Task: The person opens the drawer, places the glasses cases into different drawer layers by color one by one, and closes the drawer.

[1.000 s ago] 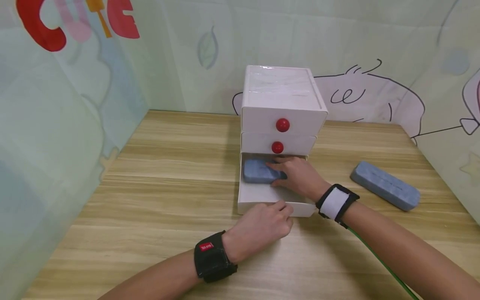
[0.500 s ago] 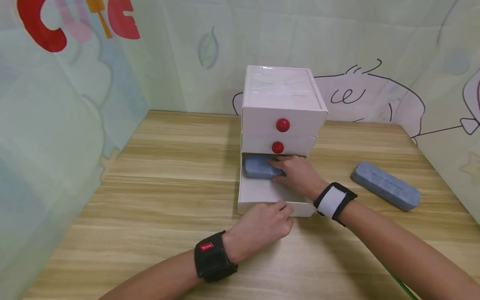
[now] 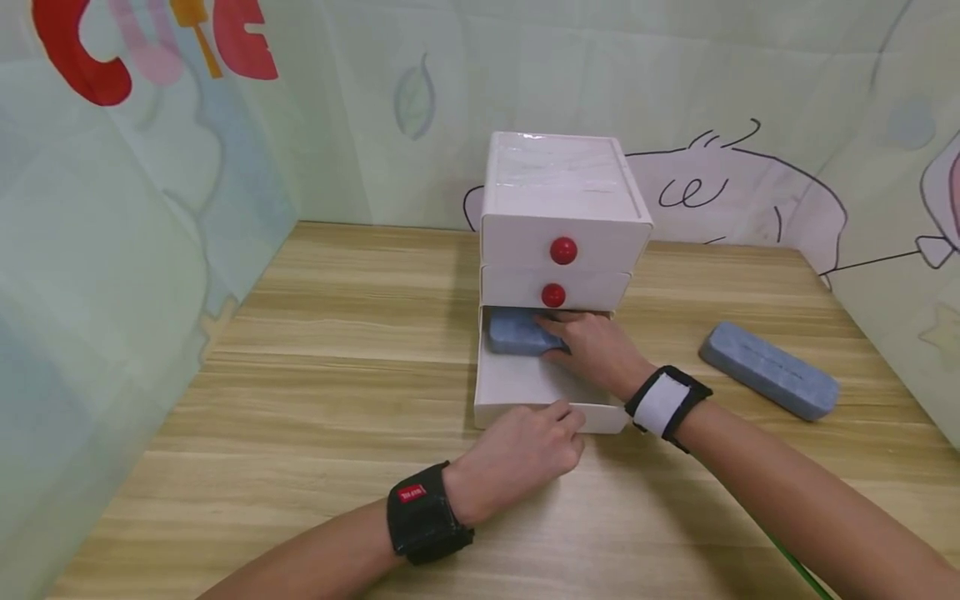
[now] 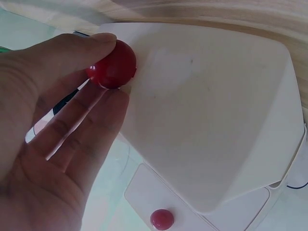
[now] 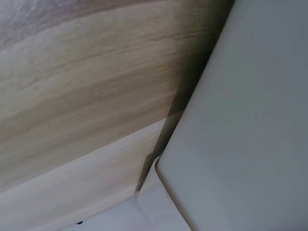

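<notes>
In the head view, a white cabinet (image 3: 562,179) has its bottom drawer (image 3: 517,383) pulled out. My left hand (image 3: 521,458) is at the drawer's front; the left wrist view shows its thumb and fingers pinching the drawer's round red knob (image 4: 115,65). Inside the drawer, toward the back, lies a blue oblong block (image 3: 517,333) with rounded edges. My right hand (image 3: 600,354) reaches in over the drawer's right side and grips the block's right end, thumb on the near side. The right wrist view shows the drawer's outer side wall (image 5: 245,120), with the hand out of sight.
A second blue oblong block (image 3: 770,371) lies on the wooden table (image 3: 337,333) to the right. Two closed drawers with red knobs (image 3: 563,250) sit above the pulled-out one. A printed cloth backdrop (image 3: 360,108) stands behind and along both sides.
My right hand has slid the blue block back a little, deeper under the upper drawers. My left hand has stayed on the knob, and the drawer has not moved.
</notes>
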Demonstrator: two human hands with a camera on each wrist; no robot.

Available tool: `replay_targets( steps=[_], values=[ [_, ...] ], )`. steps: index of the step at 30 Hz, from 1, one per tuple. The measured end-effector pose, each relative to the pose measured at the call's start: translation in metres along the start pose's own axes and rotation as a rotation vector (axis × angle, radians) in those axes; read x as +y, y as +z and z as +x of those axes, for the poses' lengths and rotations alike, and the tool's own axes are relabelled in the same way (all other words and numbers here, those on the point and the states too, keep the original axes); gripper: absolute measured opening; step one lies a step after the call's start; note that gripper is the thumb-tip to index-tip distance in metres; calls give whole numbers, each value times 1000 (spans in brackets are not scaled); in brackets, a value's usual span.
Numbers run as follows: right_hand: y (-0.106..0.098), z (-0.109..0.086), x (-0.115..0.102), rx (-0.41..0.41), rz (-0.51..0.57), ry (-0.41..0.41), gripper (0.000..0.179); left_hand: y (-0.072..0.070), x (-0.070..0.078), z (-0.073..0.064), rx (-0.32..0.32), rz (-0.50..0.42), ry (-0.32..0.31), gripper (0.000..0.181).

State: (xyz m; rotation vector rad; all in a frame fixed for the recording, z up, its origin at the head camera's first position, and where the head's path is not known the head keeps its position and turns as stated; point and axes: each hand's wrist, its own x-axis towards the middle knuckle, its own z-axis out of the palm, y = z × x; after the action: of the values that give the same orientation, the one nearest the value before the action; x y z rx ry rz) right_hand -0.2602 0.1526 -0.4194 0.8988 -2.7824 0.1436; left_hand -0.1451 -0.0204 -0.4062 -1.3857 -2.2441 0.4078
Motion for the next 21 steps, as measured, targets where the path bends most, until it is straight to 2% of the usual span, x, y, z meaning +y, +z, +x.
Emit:
replay_targets(
  steps=[6,12,18,21],
  values=[
    [0,-3,2,7,58,-13,54,0,-1,-1,-7,-4,-3,18],
    [-8,-15,8,8,135,4,52,1,0,-1,8,1,1,18],
    [-24,-30,11,5,208,76,44,2,1,0,27,2,-4,19],
    [-31,-39,14,52,222,103,39,2,1,0,31,7,-7,19]
  ],
)
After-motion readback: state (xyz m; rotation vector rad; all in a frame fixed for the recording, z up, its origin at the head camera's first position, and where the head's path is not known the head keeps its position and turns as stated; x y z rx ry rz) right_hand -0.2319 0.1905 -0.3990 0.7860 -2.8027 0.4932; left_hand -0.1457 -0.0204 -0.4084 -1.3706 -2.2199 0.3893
